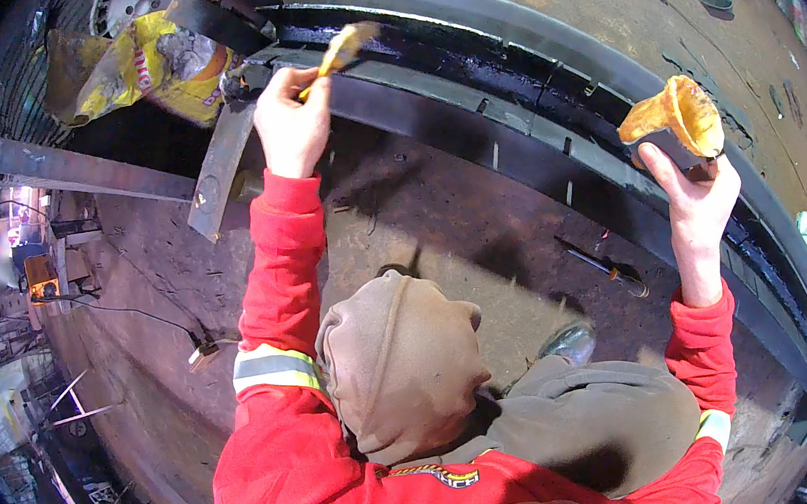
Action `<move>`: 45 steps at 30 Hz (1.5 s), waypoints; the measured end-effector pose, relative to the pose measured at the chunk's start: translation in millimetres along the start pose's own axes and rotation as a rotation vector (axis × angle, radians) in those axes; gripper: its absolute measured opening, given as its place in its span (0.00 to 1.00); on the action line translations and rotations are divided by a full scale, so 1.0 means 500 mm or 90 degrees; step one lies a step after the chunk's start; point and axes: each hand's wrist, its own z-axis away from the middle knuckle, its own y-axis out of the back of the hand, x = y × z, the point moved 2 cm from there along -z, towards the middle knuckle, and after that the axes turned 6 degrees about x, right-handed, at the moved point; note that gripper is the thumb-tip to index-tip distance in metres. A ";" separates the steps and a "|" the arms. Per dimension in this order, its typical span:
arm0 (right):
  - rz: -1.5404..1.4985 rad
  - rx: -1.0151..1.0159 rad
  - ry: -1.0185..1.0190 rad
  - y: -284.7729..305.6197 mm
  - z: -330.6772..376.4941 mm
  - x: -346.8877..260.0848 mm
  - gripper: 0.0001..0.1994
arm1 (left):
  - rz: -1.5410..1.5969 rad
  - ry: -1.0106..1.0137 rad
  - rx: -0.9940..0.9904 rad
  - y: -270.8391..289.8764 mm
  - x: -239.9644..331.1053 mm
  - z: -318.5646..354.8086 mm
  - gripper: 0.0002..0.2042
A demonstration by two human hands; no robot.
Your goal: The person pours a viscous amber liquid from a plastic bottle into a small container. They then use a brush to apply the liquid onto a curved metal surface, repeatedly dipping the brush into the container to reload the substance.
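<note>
Left hand (pixel 290 125): fingers clenched around one yellow-handled brush (pixel 339 50), bristles touching the black-coated curved steel beam (pixel 506 103). Right hand (pixel 695 201): fingers wrapped around one orange paint-smeared container (pixel 674 118), raised just above the beam. One brush, one container, two hands.

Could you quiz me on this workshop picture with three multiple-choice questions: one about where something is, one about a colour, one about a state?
1. Where is the yellow-handled paintbrush?
A. on the floor
B. in the left hand
C. inside the container

2. What colour is the cut plastic container in the right hand?
A. orange-yellow
B. blue
C. white

3. How does the long curved steel beam look near the brush?
A. bare and dry
B. glossy black, wet-looking
C. wrapped in cloth

Answers: 1 B, fingers grip its handle. 2 A, its walls show orange-yellow. 3 B, the surface shines black.
</note>
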 end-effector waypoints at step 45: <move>-0.037 -0.027 -0.012 -0.004 0.033 0.006 0.27 | -0.481 -0.402 -0.195 0.082 0.145 -0.230 0.05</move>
